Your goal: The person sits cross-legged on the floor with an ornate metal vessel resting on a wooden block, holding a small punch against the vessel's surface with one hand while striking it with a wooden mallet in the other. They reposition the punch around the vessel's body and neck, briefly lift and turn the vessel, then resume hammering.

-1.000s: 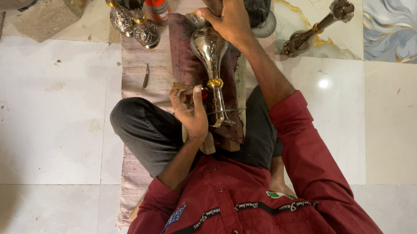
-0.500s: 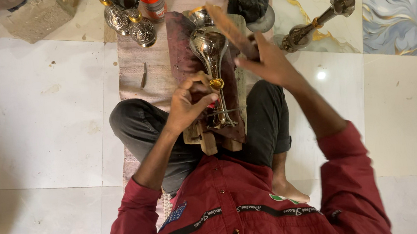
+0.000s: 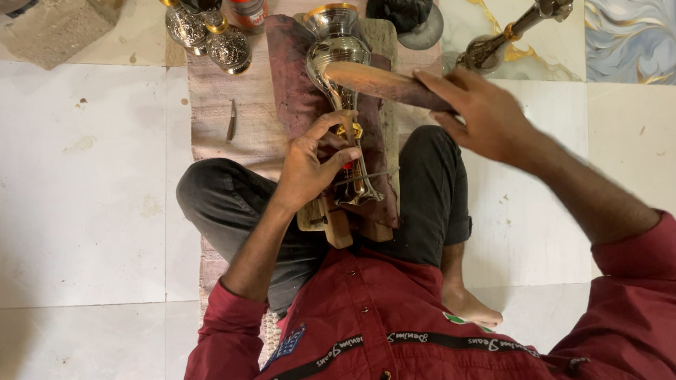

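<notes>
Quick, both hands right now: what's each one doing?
Left hand: closed on the metal vase at its narrow stem.
Right hand: closed on a wooden stick.

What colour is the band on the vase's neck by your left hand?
Gold, on the silver vase, beside the left hand; head view.

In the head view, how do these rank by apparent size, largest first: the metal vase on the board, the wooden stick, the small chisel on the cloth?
1. Metal vase, largest.
2. Wooden stick, somewhat smaller; it is blurred and partly hidden by the right hand, so this is unsure.
3. Small chisel, clearly smallest.
</notes>
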